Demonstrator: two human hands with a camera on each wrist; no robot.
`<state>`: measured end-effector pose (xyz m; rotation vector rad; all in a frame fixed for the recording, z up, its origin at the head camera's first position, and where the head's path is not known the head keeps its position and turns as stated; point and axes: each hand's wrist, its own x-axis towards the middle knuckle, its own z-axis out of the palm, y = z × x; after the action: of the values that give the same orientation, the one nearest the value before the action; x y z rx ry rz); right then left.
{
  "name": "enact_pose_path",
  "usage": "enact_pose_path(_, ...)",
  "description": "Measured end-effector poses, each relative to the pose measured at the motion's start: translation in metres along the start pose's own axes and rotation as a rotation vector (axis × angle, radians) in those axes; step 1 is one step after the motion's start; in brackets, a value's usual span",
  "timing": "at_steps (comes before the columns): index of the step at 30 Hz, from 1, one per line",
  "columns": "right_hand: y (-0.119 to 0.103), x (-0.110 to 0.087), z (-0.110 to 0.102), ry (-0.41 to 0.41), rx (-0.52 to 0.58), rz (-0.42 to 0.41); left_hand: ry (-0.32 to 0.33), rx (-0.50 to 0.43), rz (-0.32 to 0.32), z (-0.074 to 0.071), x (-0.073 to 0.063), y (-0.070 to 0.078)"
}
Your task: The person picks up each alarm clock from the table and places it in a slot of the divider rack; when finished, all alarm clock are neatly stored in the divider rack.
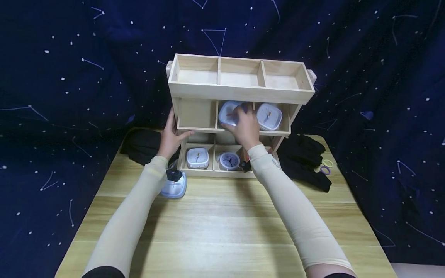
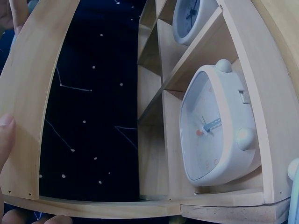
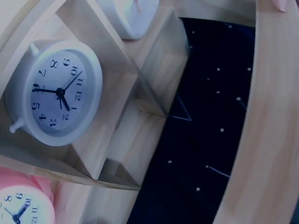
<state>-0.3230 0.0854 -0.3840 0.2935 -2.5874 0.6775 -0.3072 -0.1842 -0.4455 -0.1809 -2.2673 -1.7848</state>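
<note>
A three-tier wooden shelf point(image 1: 240, 92) stands at the back of the table. My right hand point(image 1: 246, 125) holds a light-blue alarm clock point(image 1: 227, 111) in the middle compartment of the middle tier, covering part of its face. My left hand point(image 1: 170, 139) grips the shelf's left side at that tier, thumb along the front lip and fingers up the outside. Right of the held clock sits a white square alarm clock point(image 1: 269, 117). Below are another square white clock point(image 2: 210, 126) in the left compartment and a round white clock point(image 3: 58, 93) beside it.
A light-blue clock point(image 1: 175, 188) lies on the table by my left wrist. A pink clock point(image 3: 23, 205) occupies the lower right compartment. Black cloth point(image 1: 302, 158) lies right of the shelf, near a yellow ring point(image 1: 328, 163) and a purple ring point(image 1: 325, 170); more black cloth point(image 1: 142, 144) is at left.
</note>
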Motion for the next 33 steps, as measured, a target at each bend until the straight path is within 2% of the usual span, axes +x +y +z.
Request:
enact_pose_path(7, 0.0, 0.0, 0.005, 0.006, 0.017, -0.016, 0.003, 0.002, 0.012, -0.002, 0.0, -0.001)
enact_pose_path(11, -0.003, -0.007, 0.003, -0.006, 0.006, -0.023, 0.007, 0.014, 0.01, -0.003, 0.0, -0.001)
enact_pose_path(15, -0.011, -0.025, 0.003, 0.073, 0.036, -0.057, 0.007, 0.011, 0.007, -0.002, 0.0, -0.002)
enact_pose_path(18, -0.02, -0.044, 0.007, 0.156, 0.094, -0.123, 0.005, 0.011, 0.002, -0.003, -0.001, -0.002)
enact_pose_path(21, -0.031, -0.069, 0.017, 0.164, 0.148, -0.179, -0.007, 0.003, -0.019, -0.004, -0.005, 0.009)
enact_pose_path(23, -0.038, -0.087, 0.026, 0.106, 0.172, -0.189, -0.013, -0.004, -0.024, -0.006, -0.008, 0.019)
enact_pose_path(26, -0.047, -0.114, 0.044, -0.064, 0.186, -0.178, -0.018, -0.009, -0.02, -0.005, -0.012, 0.031)
enact_pose_path(30, -0.055, -0.144, 0.072, -0.319, 0.213, -0.163, -0.009, 0.005, -0.01, -0.003, -0.008, 0.022)
enact_pose_path(33, -0.058, -0.16, 0.093, -0.445, 0.21, -0.145, -0.004, 0.009, -0.001, -0.001, -0.003, 0.01)
